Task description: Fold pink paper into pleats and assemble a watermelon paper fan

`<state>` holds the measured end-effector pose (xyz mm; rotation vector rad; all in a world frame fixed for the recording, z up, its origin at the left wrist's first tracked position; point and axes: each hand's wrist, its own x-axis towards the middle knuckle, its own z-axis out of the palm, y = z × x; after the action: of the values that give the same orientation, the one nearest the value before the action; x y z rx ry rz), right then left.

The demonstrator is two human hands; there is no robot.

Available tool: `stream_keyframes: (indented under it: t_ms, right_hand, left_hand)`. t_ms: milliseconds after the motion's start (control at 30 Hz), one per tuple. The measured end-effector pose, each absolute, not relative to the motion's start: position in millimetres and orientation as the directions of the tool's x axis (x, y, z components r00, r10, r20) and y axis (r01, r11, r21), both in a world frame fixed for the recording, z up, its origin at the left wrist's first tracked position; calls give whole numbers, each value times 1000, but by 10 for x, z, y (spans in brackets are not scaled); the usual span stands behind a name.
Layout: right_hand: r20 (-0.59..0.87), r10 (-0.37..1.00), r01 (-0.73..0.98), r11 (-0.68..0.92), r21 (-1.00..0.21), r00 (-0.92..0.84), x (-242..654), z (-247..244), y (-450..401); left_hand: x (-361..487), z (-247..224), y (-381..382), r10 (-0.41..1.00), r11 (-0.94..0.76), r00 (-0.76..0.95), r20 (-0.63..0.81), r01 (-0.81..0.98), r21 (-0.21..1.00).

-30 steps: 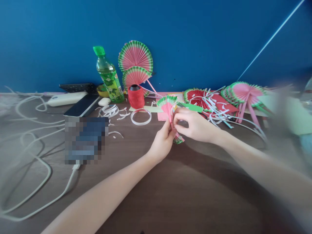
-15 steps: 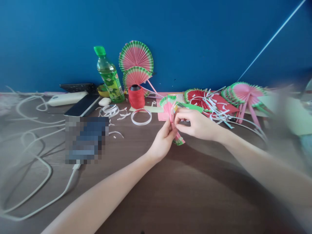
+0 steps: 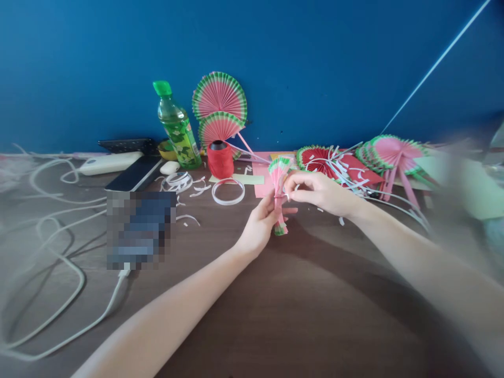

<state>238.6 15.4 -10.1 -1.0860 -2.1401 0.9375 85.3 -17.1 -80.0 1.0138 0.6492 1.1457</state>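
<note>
A pleated pink and green paper fan (image 3: 279, 168) stands nearly upright between my hands, pinched narrow at its middle, with a thin dark line across the pinch. My left hand (image 3: 259, 223) grips it at and below the middle. Beside its right edge, my right hand (image 3: 311, 191) is closed in a pinch; a tiny white bit shows at its fingertips, too small to name. Behind the fan lies a pink paper sheet (image 3: 260, 178). A red thread spool (image 3: 220, 160) and a white ring (image 3: 228, 192) are left of my hands.
Paper fans (image 3: 219, 97) lean on the blue wall beside a green bottle (image 3: 179, 131). White paper strips (image 3: 334, 163) and more fans (image 3: 396, 152) lie at the right. Phones, a white power bank (image 3: 110, 163) and cables (image 3: 81, 278) occupy the left side.
The held fan has turned more upright. My right hand has shifted slightly right, away from the fan's middle. The green piece that was behind my right hand no longer shows, and small white scraps now show below it.
</note>
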Motion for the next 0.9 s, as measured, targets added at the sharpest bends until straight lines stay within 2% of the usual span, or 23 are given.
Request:
stream_keyframes:
  t_ms: [167, 300, 400, 500, 600, 667, 733, 833, 900]
  right_hand:
    - [221, 874, 264, 357, -896, -433, 2442, -98, 214]
    - [303, 889, 34, 334, -942, -344, 2461, -66, 238]
    - [396, 893, -129, 375, -918, -216, 2472, -44, 277]
    - [475, 880, -252, 459, -852, -6, 2507, -25, 342]
    - [490, 850, -318, 527, -788, 195, 2568, 1, 401]
    - [479, 839, -283, 539, -793, 257, 2612, 19, 421]
    - [489, 831, -147, 536, -831, 266, 2647, 24, 428]
    - [485, 850, 235, 438, -867, 204, 2679, -14, 442]
    - [471, 865, 450, 356, -819, 173, 2692, -66, 461]
  left_hand:
    - [834, -747, -177, 956, 130, 292, 10, -456, 881]
    - [834, -696, -179, 962, 183, 267, -61, -461, 868]
    - [830, -696, -171, 960, 212, 265, -89, -486, 847]
    - [822, -710, -162, 957, 232, 271, -100, -514, 826]
    - [817, -710, -159, 957, 250, 264, -122, -536, 806]
    - [817, -704, -157, 958, 257, 256, -132, -553, 792]
    - [818, -702, -152, 958, 257, 258, -128, -569, 781]
    - [816, -714, -132, 958, 251, 262, -113, -584, 772]
    - [812, -730, -117, 958, 246, 270, -100, -591, 768]
